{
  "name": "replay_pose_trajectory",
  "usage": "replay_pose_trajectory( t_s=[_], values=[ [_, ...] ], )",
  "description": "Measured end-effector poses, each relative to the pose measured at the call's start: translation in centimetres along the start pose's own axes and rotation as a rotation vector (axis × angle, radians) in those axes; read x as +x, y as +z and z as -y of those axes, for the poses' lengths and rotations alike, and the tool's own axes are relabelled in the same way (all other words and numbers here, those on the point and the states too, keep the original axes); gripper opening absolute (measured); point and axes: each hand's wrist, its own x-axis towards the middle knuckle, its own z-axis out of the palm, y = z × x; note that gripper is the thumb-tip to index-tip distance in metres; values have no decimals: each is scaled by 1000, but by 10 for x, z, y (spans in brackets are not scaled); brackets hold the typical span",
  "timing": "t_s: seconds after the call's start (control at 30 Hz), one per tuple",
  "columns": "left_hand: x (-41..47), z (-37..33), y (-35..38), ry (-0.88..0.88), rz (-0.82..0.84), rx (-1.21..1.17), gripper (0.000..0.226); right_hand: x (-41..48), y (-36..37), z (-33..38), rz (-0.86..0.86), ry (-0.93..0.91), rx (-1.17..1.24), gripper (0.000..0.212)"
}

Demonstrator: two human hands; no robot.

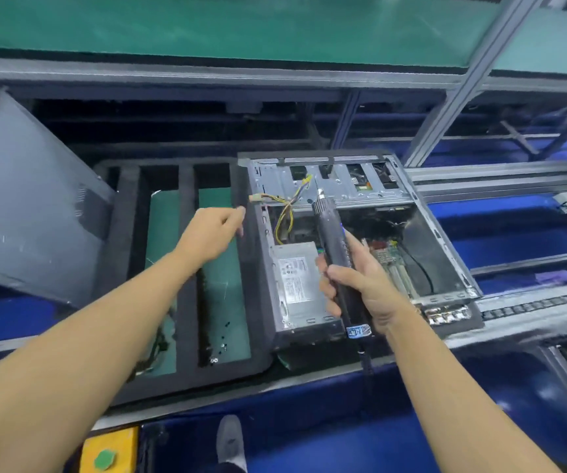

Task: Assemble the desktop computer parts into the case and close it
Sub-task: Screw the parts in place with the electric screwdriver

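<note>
An open desktop case point(446, 254) lies on its side on a black foam tray point(186, 254). Inside are a grey power supply point(295, 285), a motherboard point(389, 261) and a bundle of yellow and black wires point(287, 209). My right hand point(360, 285) grips a black electric screwdriver point(330, 227) whose tip points up toward the drive bay. My left hand point(212, 233) hovers beside the case's left wall, fingers loosely curled toward the wire connector; I cannot tell whether it pinches anything. The grey side panel point(26, 206) leans at the left.
Several small screws point(219, 346) lie in a tray slot on green matting. A metal frame post point(463, 87) rises at the right, rails and blue surface run beyond the case. A yellow box point(111, 452) and a shoe point(229, 442) show below the bench edge.
</note>
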Motion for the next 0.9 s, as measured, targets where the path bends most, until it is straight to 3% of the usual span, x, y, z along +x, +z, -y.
replay_pose_trajectory(
  t_s=[0.2,0.3,0.4,0.5,0.67,0.9],
  values=[
    [-4,85,8,106,366,562,18,50,21,-7,41,6,-47,66],
    [-9,101,26,295,529,792,25,60,23,-16,35,10,-54,60],
    [-17,106,44,353,722,980,24,61,21,-20,64,29,-31,67],
    [-13,109,47,343,785,985,23,60,19,-21,87,27,-61,68],
    [12,119,28,304,650,886,23,58,17,-24,109,16,-24,71],
    [-17,106,46,351,1036,925,26,61,13,-24,143,14,-46,67]
  ],
)
